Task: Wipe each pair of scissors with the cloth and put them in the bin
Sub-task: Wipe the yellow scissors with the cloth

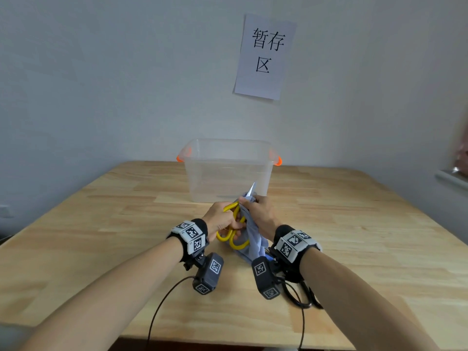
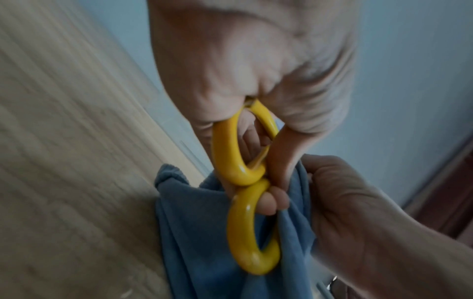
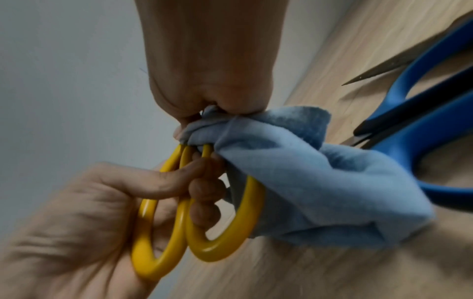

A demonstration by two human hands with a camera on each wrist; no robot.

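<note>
Yellow-handled scissors (image 1: pixel 234 234) are held above the table, blade tip (image 1: pixel 252 188) pointing up toward the bin. My left hand (image 1: pixel 222 220) grips the yellow handle loops (image 2: pixel 238 161) (image 3: pixel 217 222), fingers through them. My right hand (image 1: pixel 260 214) squeezes a blue cloth (image 1: pixel 253 239) (image 3: pixel 307 182) (image 2: pixel 199 232) around the blades near the pivot; most of the blades are hidden inside the cloth. A clear plastic bin (image 1: pixel 228 168) with orange handles stands at the back of the table; it looks empty.
Blue-handled scissors (image 3: pixel 422 101) lie on the wooden table (image 1: pixel 101 236) under my right wrist, with another dark blade tip (image 3: pixel 371 74) beside them. Black scissor handles (image 1: pixel 304 297) show by my right forearm. A paper sign (image 1: pixel 266 57) hangs on the wall.
</note>
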